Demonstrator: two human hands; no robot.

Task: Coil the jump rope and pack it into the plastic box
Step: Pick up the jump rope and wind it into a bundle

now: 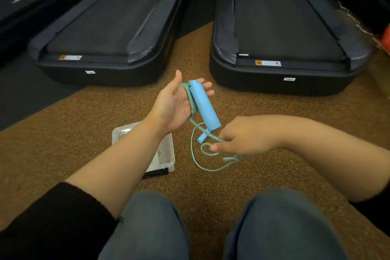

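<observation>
My left hand (175,103) is raised palm-up, holding a light blue jump rope handle (204,106) across its fingers. Turns of blue-green braided rope (190,99) are wrapped around that hand. The rope runs down from the hand to my right hand (242,136), which pinches it just below the handle's narrow end. More rope (197,159) lies in loose loops on the floor beneath. The clear plastic box (168,154) sits on the floor under my left forearm, partly hidden by it.
Two black treadmills stand ahead, one at left (109,27) and one at right (280,27), with a strip of speckled brown floor (194,48) between them. My knees in jeans (211,228) fill the bottom. Something red (386,38) lies at the right edge.
</observation>
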